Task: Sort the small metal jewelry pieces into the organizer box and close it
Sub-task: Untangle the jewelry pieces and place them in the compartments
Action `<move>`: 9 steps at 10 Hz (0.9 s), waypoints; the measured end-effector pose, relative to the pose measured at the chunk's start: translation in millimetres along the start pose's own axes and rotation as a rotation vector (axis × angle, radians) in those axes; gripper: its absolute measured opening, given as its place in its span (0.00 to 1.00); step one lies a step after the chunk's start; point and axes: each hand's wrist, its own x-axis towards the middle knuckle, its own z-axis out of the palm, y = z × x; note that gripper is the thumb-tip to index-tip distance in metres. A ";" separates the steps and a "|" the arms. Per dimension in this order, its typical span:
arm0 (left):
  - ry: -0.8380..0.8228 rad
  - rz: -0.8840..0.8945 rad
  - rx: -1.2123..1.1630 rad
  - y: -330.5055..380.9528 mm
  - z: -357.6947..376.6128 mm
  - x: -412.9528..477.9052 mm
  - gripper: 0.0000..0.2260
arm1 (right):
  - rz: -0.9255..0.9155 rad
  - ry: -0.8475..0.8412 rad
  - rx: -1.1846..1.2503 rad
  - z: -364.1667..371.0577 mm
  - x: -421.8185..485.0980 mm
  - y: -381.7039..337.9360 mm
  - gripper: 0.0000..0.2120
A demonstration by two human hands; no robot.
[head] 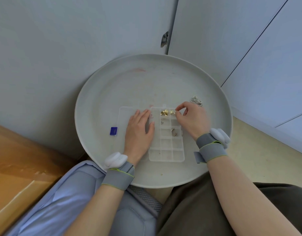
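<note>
Right hand grip: the right hand (191,120) is held with thumb and forefinger tips (177,111) pinched together – whether a piece is caught between them cannot be told at this size.
Right hand position: the pinch is placed over the far right-hand compartment of the organizer box (166,155); the remaining fingers are curled loosely above it.
Left hand grip: the left hand (138,132) is laid flat with straight fingers, nothing being grasped.
Left hand position: the palm is rested on the opened lid (123,113), and the thumb is set against the left edge of the box.
Organizer box: a clear, divided box is laid open near the middle of the tray (112,86), its lid folded out to the left.
Sorted pieces: gold pieces (165,112) are gathered in the far compartments; a curved silver piece (174,132) is seen in a compartment nearer the middle.
Unsorted pieces: a small heap of silver pieces (196,100) is left on the tray – just beyond the right hand, outside the box.
Other items: a small blue object (113,130) is lying on the tray, left of the lid.
Wrists: a grey band (211,147) with a white unit is worn on each wrist.
</note>
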 end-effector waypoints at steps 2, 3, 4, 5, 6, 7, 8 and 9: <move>-0.002 0.004 0.010 -1.2 0.0 0.3 0.20 | 0.034 -0.025 0.114 -3.9 1.3 4.1 0.09; 0.000 0.006 0.016 -2.0 -0.5 0.5 0.20 | 0.100 0.080 0.207 -10.0 2.9 12.1 0.09; -0.009 0.002 0.015 -1.2 0.0 0.6 0.20 | 0.228 0.203 0.221 -20.2 4.7 27.5 0.09; -0.011 -0.001 0.013 -1.4 -0.9 0.3 0.20 | 0.267 0.228 0.230 -25.9 5.3 39.4 0.06; 0.002 -0.017 -0.015 1.7 -2.9 -0.8 0.20 | 0.288 0.231 0.181 -27.7 3.9 48.5 0.08; 0.003 -0.011 -0.023 2.3 -4.0 -0.6 0.20 | 0.282 0.239 0.149 -26.7 5.4 51.5 0.08; 0.013 -0.007 -0.027 1.7 -5.9 -0.3 0.19 | 0.232 0.228 0.109 -23.8 8.1 50.9 0.09; 0.022 0.003 -0.033 1.3 -4.9 -2.0 0.20 | 0.175 0.215 0.083 -18.3 11.4 53.2 0.08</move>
